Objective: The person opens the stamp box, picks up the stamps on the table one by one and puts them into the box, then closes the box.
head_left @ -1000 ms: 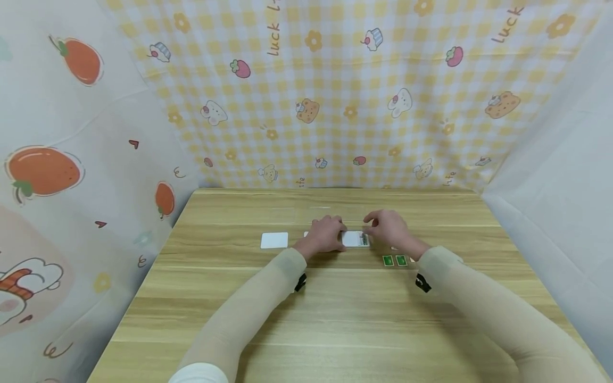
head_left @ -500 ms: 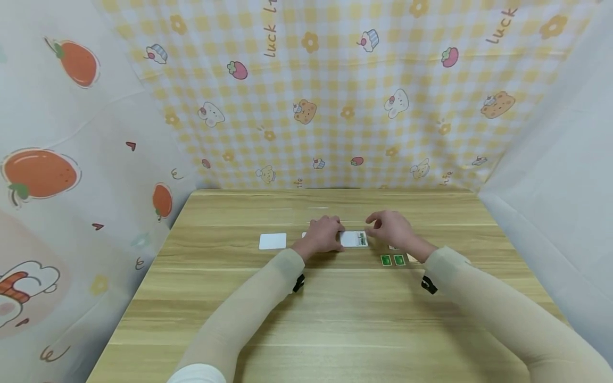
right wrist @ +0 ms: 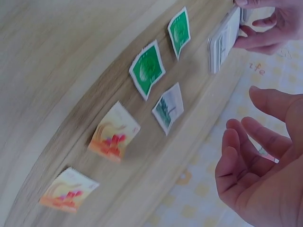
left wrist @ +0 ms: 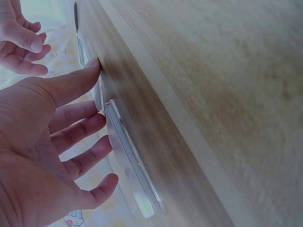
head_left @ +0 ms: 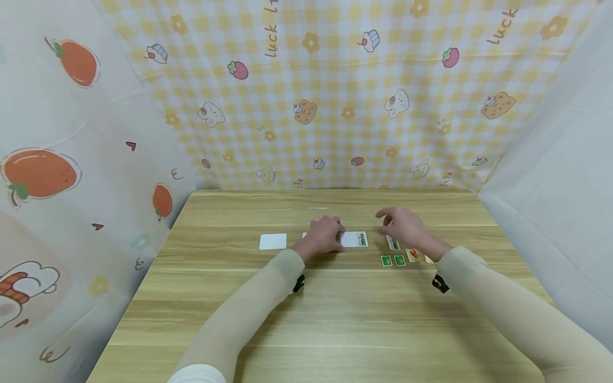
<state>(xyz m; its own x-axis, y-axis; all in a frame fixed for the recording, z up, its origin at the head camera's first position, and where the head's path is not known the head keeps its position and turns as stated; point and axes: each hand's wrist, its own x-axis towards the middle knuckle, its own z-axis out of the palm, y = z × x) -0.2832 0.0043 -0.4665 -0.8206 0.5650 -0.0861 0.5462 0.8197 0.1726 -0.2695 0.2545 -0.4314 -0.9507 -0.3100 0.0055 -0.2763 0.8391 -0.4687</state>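
My left hand (head_left: pixel 323 234) spans the left end of a white card (head_left: pixel 351 239), holding it across its width with thumb and fingers at its two long edges. A small green-and-white stamp (head_left: pixel 361 239) lies at the card's right end. My right hand (right wrist: pixel 265 161) hovers just right of the card with loosely bent fingers and nothing between them. Near and below it on the table lie a loose pale stamp with a green picture (right wrist: pixel 169 109), two green stamps (right wrist: pixel 147 69) and two orange stamps (right wrist: pixel 114 133).
Another white card (head_left: pixel 273 241) lies to the left; one more (left wrist: pixel 132 165) is mostly under my left hand in the head view. Faint clear plastic pieces (head_left: pixel 317 208) lie behind the cards. A checked curtain (head_left: pixel 335 138) hangs along the table's back edge.
My right hand has drawn away to the right from the card's stamped end, uncovering the loose green-picture stamp and an orange one. My left hand has stayed on the card.
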